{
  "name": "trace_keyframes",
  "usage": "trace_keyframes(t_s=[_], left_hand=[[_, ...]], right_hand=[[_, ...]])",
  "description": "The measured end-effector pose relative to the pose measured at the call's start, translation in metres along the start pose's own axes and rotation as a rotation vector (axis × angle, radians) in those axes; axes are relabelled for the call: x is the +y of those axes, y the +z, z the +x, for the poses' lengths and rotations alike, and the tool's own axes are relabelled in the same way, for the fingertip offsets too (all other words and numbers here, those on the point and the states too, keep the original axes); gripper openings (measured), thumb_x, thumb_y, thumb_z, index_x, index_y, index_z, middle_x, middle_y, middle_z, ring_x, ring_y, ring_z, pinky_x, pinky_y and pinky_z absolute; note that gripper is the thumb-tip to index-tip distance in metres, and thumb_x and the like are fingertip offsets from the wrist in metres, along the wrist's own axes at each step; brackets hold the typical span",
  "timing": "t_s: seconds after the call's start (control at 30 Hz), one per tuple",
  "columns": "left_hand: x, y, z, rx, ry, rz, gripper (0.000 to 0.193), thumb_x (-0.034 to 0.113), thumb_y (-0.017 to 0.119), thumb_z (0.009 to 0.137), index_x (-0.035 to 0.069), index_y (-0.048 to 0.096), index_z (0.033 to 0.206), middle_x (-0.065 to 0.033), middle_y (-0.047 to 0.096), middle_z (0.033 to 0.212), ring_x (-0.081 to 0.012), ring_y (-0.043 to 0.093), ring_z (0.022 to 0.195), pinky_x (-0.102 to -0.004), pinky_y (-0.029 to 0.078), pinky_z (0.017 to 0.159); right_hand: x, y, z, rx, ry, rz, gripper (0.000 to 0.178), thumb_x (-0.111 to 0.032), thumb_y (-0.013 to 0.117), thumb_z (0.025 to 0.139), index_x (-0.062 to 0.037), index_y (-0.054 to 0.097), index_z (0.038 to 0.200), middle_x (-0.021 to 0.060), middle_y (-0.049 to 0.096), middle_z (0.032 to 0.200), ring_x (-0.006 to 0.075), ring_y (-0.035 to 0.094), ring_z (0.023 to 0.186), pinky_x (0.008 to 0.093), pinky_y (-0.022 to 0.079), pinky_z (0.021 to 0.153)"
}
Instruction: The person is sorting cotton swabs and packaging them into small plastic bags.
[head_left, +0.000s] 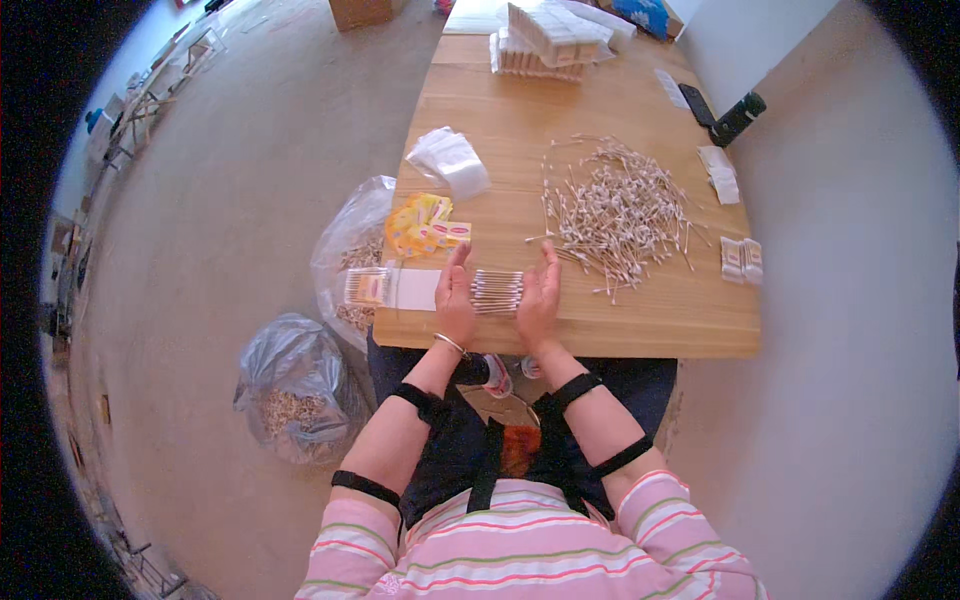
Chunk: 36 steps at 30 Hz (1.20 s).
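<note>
A row of cotton swabs (497, 291) lies side by side between my two hands, near the front edge of the table. At its left end is my left hand (456, 304), on edge with fingers stretched out. My right hand (539, 304) stands the same way at the right end, palm facing in. Whether the palms touch the swab tips I cannot tell. Left of my left hand lie a white card (417, 290) and a clear pack of swabs (368, 287). A large heap of loose swabs (625, 215) spreads beyond my right hand.
Yellow printed cards (420, 224) and clear plastic bags (449, 161) lie on the table's left side. Stacked swab packs (545, 45) sit at the far end. A black device (738, 120) stands by the right wall. Plastic sacks (300, 385) of swabs rest on the floor left.
</note>
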<state>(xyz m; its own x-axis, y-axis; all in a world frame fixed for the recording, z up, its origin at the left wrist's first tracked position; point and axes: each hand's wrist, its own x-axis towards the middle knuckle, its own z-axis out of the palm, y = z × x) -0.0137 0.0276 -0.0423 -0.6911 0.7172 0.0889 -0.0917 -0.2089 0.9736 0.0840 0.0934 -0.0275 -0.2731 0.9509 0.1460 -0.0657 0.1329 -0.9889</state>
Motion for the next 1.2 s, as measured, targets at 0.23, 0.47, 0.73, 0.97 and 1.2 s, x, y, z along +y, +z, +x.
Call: trace_keyframes(t_s=[0.23,0.47,0.73,0.97,1.2], left_hand=[[0.000,-0.001,0.001,-0.127,-0.030,0.048,0.053,0.036,0.034,0.099,-0.003,0.036,0.135,-0.0159,0.041,0.138,-0.0240,0.034,0.131,-0.0349,0.022,0.110],[-0.006,-0.002,0.004,-0.088,-0.110,-0.159,0.056,0.039,0.033,0.098,-0.003,0.036,0.135,-0.0155,0.039,0.139,-0.0242,0.032,0.132,-0.0351,0.019,0.111],[-0.004,-0.008,0.005,-0.122,-0.138,-0.176,0.056,0.040,0.033,0.098,-0.001,0.036,0.135,-0.0121,0.039,0.140,-0.0224,0.031,0.133,-0.0344,0.019,0.110],[-0.016,-0.006,0.006,-0.058,-0.033,-0.174,0.052,0.035,0.034,0.099,-0.005,0.038,0.133,-0.0168,0.042,0.136,-0.0241,0.037,0.128,-0.0335,0.026,0.108],[-0.016,-0.007,0.007,-0.051,-0.034,-0.195,0.057,0.038,0.036,0.098,-0.006,0.035,0.133,-0.0172,0.039,0.138,-0.0253,0.033,0.132,-0.0353,0.020,0.111]], right_hand=[[0.005,0.008,-0.006,-0.127,-0.018,-0.092,0.046,-0.009,0.040,0.090,0.0037,0.034,0.133,0.0193,0.034,0.140,0.0298,0.028,0.133,0.0367,0.019,0.110],[-0.001,-0.018,-0.003,-0.320,-0.301,-0.691,0.060,-0.023,0.047,0.089,0.0059,0.026,0.137,0.0232,0.026,0.144,0.0345,0.018,0.137,0.0401,0.014,0.112],[-0.027,-0.015,-0.032,-0.725,-0.407,-1.256,0.090,-0.053,0.054,0.080,0.0062,0.020,0.139,0.0220,0.015,0.148,0.0347,0.008,0.139,0.0438,0.007,0.113],[-0.006,-0.015,-0.020,-0.556,-0.400,-1.023,0.070,-0.032,0.052,0.086,0.0042,0.022,0.138,0.0224,0.022,0.144,0.0368,0.016,0.136,0.0470,0.011,0.111],[0.002,-0.004,-0.008,-0.498,-0.280,-0.718,0.053,-0.010,0.049,0.084,0.0005,0.031,0.134,0.0224,0.039,0.132,0.0377,0.031,0.128,0.0485,0.018,0.109]])
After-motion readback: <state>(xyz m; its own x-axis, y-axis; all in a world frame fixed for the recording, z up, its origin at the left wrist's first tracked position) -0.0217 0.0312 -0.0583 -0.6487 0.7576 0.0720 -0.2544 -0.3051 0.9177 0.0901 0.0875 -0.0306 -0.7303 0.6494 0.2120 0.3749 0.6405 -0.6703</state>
